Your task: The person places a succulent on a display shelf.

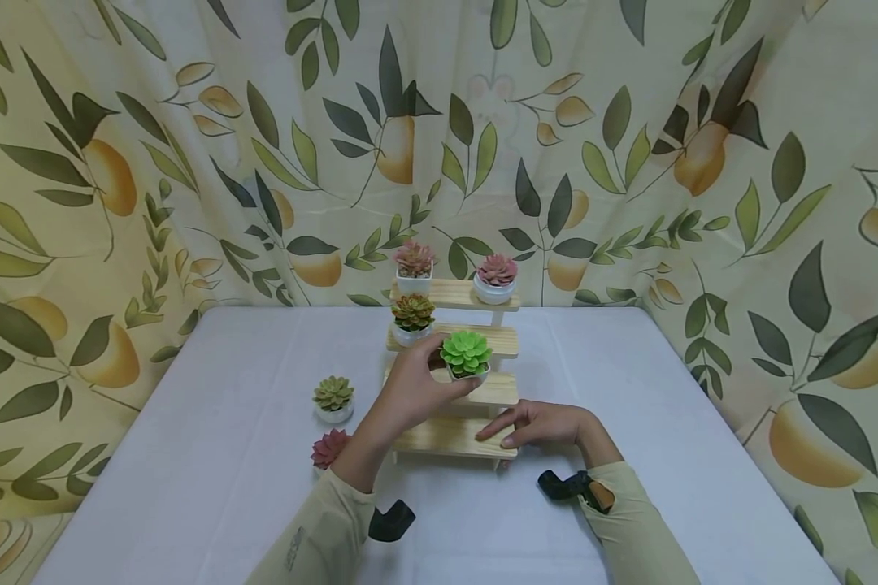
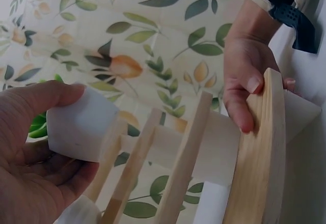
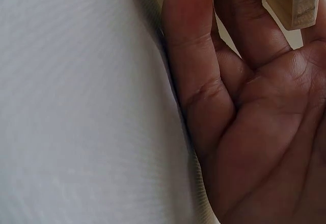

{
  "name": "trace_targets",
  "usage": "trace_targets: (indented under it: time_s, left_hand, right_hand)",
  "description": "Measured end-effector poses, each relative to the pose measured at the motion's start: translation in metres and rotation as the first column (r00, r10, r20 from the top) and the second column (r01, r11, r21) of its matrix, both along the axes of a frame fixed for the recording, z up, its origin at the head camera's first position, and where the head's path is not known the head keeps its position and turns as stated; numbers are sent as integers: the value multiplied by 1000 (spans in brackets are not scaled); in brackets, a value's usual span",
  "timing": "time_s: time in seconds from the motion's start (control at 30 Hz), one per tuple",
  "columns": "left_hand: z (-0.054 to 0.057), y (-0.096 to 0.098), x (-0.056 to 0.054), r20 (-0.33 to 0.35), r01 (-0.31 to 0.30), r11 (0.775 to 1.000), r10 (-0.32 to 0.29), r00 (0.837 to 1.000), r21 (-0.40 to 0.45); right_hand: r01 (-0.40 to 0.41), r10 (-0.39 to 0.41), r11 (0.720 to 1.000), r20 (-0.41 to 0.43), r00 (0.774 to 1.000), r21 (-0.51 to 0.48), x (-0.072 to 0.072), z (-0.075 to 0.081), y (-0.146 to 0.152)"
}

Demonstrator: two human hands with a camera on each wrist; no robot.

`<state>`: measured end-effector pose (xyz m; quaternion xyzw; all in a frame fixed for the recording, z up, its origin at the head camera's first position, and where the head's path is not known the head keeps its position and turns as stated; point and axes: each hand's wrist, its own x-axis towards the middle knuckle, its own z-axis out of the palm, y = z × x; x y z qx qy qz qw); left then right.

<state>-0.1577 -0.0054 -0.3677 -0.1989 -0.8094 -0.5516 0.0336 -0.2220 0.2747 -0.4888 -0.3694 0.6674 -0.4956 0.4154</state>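
My left hand (image 1: pixel 419 390) holds a bright green succulent (image 1: pixel 466 351) by its white pot (image 2: pixel 81 124), thumb on one side and fingers on the other. The pot is at the right half of a stepped wooden plant stand (image 1: pixel 439 439), around its middle steps; whether it touches a step I cannot tell. My right hand (image 1: pixel 552 424) grips the right end of the lowest step (image 2: pixel 257 158), with fingers on top and others below its edge. A dark green-red succulent (image 1: pixel 413 313) stands on the second step from the top, left of the held one.
On the top step stand a pink succulent (image 1: pixel 414 260) in a square pot and another pink succulent (image 1: pixel 496 270) in a round pot. Left of the stand, a pale green succulent (image 1: pixel 333 394) and a red succulent (image 1: pixel 329 448), partly behind my left forearm, sit on the white tabletop (image 1: pixel 219 455).
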Motion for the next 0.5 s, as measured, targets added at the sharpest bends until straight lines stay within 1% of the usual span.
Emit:
trace_targets:
  time_s: [0.1,0.3,0.5]
  left_hand:
    - [1,3,-5,3,-1,1000,1,1000,-7]
    - [3,8,-13,33,-15,999,16,999,-35]
    - [5,11,-19,42,-16,999,17,999,-33]
  right_hand:
    - [1,-1,1000,5,1000,0,1,0,0]
    - [-1,1,1000,0,1000,6,-1,-1,1]
    - [-20,19,1000,-19,1000,-23,-1,-2,0]
